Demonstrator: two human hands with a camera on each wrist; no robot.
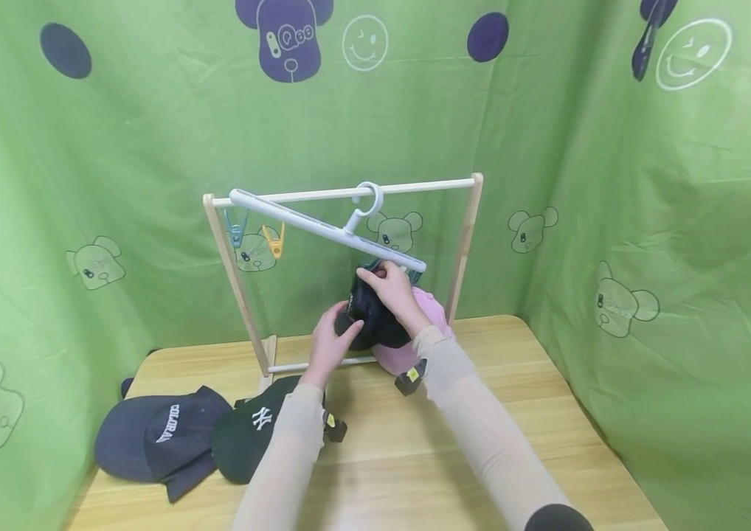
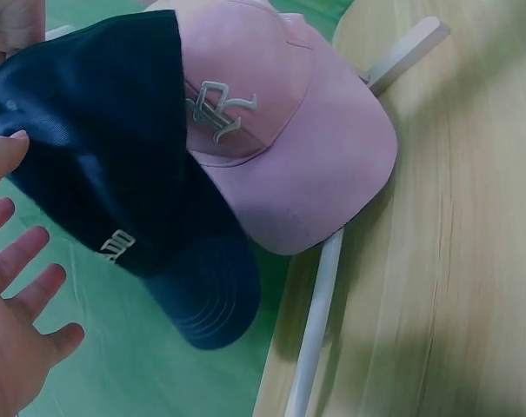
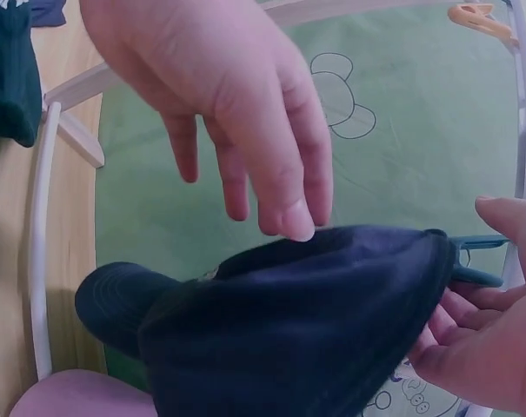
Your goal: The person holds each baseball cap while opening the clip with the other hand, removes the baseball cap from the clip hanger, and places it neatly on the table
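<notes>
A dark navy baseball cap [image 1: 375, 317] hangs by its edge from a teal clip [image 3: 480, 261] beneath the tilted pale blue hanger [image 1: 322, 228]. Its brim and small white lettering show in the left wrist view. My left hand [image 1: 330, 343] is at the cap's brim side; its fingers are spread, with a fingertip at the cap. My right hand [image 3: 493, 321] is around the clip at the cap's edge. Its thumb stands apart from the clip, and the fingers reach under the cap's edge. Behind the navy cap is a pink cap [image 2: 323, 165] with raised lettering.
The hanger hooks over a wooden rack's top bar [image 1: 422, 186]. Teal [image 1: 236, 232] and orange [image 1: 274, 242] clips hang at its left. A dark green cap [image 1: 243, 442] and a grey-blue cap [image 1: 150, 435] lie on the wooden table [image 1: 508, 413]. Green cloth surrounds it.
</notes>
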